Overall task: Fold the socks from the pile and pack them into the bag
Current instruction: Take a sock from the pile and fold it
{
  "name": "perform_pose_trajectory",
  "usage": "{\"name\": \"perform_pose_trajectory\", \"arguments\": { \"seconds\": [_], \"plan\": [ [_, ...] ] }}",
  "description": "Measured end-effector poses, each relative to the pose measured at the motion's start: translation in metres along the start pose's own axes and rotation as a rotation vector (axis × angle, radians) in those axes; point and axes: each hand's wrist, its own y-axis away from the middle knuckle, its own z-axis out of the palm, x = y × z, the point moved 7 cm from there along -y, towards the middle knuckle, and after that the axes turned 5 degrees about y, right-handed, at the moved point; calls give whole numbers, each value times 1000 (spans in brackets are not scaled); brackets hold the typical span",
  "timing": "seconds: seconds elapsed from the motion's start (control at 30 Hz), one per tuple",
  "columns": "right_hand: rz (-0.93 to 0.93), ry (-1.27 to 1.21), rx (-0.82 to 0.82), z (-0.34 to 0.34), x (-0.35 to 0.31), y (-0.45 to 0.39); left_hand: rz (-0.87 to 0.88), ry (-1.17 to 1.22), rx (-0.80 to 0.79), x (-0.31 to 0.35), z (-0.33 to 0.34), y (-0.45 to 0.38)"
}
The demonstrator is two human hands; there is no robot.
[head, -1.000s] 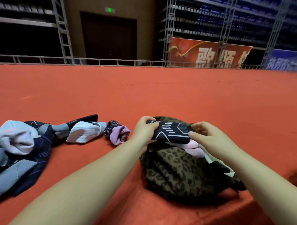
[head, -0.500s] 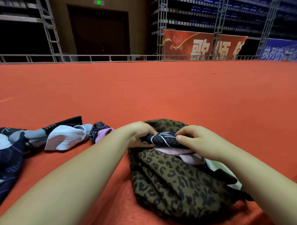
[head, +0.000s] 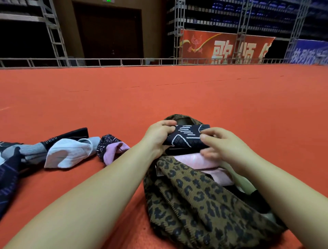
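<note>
The red banner (head: 225, 48) shows large pale characters "歌颂". The blue banner (head: 309, 53) has white characters, too blurred to read.

A wide orange-red carpet (head: 177, 92) stretches away to a low metal railing (head: 106, 62). Behind the railing stands a dark double door (head: 108, 32) with a green exit sign (head: 108, 0) above it. Metal scaffolding (head: 55, 33) rises at left. At right hang a red banner (head: 223, 48) with pale lettering and a blue banner (head: 310, 51).
</note>
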Motion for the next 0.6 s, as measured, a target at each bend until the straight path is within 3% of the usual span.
{"name": "perform_pose_trajectory", "arguments": {
  "seconds": [0.1, 0.17, 0.27, 0.37, 0.5, 0.6],
  "plan": [
    [-64, -55, 107, -8, -7, -18, 104, -124, -4, 5, 1, -10],
    [-53, -12, 111, -9, -5, -30, 175, -333, 21, 10, 3, -19],
    [-80, 156, 5, -2, -2, -36, 211, -718, 21, 12, 2, -30],
    [-100, 435, -195, 12, 10, -34, 98, -988, -26, -2, -10, -35],
    [-217, 752, -202, 16, 5, -36, 108, -966, -61, -4, -9, -36],
    [-161, 972, -220, 11, 11, -45, 222, -1028, -113, -1, 9, -32]
  ]
}}
